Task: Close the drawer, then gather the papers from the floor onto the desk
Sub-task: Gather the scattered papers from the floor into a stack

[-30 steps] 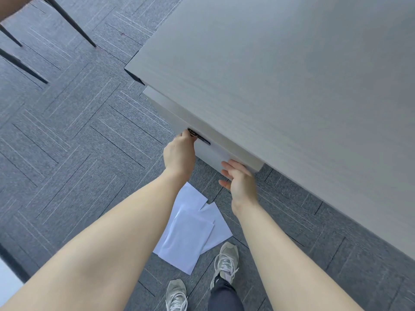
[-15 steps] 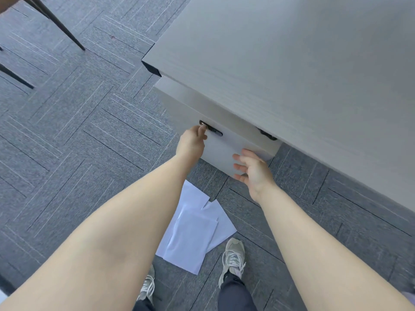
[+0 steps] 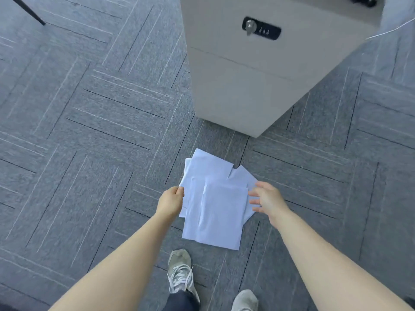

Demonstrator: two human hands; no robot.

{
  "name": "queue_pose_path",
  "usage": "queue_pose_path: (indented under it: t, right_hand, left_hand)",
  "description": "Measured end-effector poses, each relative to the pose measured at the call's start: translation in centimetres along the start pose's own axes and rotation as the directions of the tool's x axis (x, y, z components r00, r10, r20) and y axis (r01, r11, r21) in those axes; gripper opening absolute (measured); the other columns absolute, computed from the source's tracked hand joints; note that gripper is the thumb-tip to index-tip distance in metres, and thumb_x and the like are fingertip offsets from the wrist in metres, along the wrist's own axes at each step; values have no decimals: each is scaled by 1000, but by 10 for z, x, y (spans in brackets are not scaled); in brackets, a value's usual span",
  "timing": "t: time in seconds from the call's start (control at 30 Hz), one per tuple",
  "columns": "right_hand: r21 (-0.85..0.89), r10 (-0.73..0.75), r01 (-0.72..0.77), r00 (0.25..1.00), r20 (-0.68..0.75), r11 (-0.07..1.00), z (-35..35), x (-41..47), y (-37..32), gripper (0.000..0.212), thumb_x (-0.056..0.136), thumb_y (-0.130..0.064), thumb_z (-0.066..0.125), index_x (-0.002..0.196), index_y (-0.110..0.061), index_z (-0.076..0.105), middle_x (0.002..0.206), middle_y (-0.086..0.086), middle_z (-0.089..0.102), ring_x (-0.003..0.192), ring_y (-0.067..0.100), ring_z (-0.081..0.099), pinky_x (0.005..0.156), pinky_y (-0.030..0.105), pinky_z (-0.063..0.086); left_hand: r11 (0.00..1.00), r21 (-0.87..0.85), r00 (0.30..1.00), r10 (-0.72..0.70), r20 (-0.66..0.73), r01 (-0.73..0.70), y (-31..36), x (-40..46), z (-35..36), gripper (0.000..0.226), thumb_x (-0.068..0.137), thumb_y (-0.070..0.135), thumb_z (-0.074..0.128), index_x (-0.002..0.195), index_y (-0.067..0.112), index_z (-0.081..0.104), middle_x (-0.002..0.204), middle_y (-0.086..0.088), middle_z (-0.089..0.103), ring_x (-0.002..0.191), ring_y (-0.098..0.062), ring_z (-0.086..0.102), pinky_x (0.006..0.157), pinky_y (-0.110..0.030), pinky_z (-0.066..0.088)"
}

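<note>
Several white papers (image 3: 215, 198) lie overlapped on the grey carpet, just in front of the grey drawer cabinet (image 3: 242, 86). The cabinet's drawer fronts sit flush, and a black lock plate (image 3: 261, 28) with a key shows on the top front. My left hand (image 3: 171, 201) is at the left edge of the papers with its fingers curled against the sheets; whether it grips them is unclear. My right hand (image 3: 266, 199) hovers over the right edge with fingers spread and holds nothing.
My two grey sneakers (image 3: 180, 273) stand on the carpet right behind the papers. A black chair leg (image 3: 29, 11) crosses the top left corner. A thin white cable (image 3: 390, 30) hangs at the top right beside the cabinet.
Both hands left the drawer front, which now sits flush, and dropped to the papers on the floor. The view tilted down, so the desk top went out of sight.
</note>
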State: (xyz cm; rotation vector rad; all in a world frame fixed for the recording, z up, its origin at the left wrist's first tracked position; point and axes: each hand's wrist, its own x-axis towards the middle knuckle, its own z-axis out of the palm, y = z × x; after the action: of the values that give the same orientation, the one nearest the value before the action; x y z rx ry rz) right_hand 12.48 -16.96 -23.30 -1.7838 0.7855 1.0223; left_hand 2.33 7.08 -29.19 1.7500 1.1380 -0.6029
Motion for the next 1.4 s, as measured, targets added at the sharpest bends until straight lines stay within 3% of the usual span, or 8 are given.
queue_pose_path:
  t: [0.17,0.33,0.53,0.67,0.77,0.87,1.13,1.4]
  right_hand:
    - [-33,121,-122,992,-30,992,37,121,127,32,88,-14,51,114,5,56,90,10,54,69,23,49,58,27,40]
    - [5,101,-102,970,-223,995,55,271,230,69,70,-44,64,125,-3,57,117,9,65,98,30,62,71,36,50]
    - [47,83,-68,831,-550,997,73,331,248,74,67,-44,75,119,4,52,125,26,60,113,43,60,92,48,51]
    - [-142,-100,50,923,-371,989,97,329,242,25,78,-31,66,75,-6,67,85,17,70,84,34,66,74,38,51]
    - [-142,-113,58,901,-419,988,98,323,242,39,76,-30,68,109,-9,62,117,18,59,105,36,59,83,38,48]
    - [-35,30,-64,795,-606,997,81,319,254,70,75,-32,71,134,-2,44,137,24,40,123,44,46,80,39,42]
    - [18,-86,100,925,-369,995,113,323,236,39,74,-29,69,98,1,67,93,14,69,83,31,65,67,31,44]
    - [-208,-172,126,961,-217,970,128,322,230,34,62,-24,68,93,-9,67,98,10,72,88,31,69,79,40,57]
  left_hand:
    - [992,124,999,9,48,-15,-96,94,53,21,92,25,43,73,23,51,81,-7,53,79,-22,47,73,-31,32]
    - [939,342,999,39,-33,-25,-145,204,111,56,88,26,49,140,5,43,143,-21,40,124,-39,48,99,-46,43]
    - [928,367,971,138,-196,-58,-162,270,135,64,82,47,61,130,6,46,136,-18,42,125,-38,42,102,-50,39]
    - [904,409,978,180,-108,-122,-164,267,156,54,79,55,61,107,9,58,124,-16,49,113,-36,52,98,-48,44]
    - [901,414,977,188,-97,-133,-167,255,171,52,75,59,62,90,10,55,119,-15,50,108,-36,53,93,-48,46]
    - [923,374,940,206,-272,-94,-174,242,177,69,74,55,66,123,9,49,130,-15,47,122,-36,44,98,-50,41]
    - [991,124,973,73,-218,-47,-166,251,181,84,57,54,77,123,8,53,123,-12,58,113,-34,57,93,-50,50]
    - [994,-97,985,38,-166,-55,-168,251,175,46,68,17,78,107,10,55,103,-10,66,87,-28,62,77,-36,50]
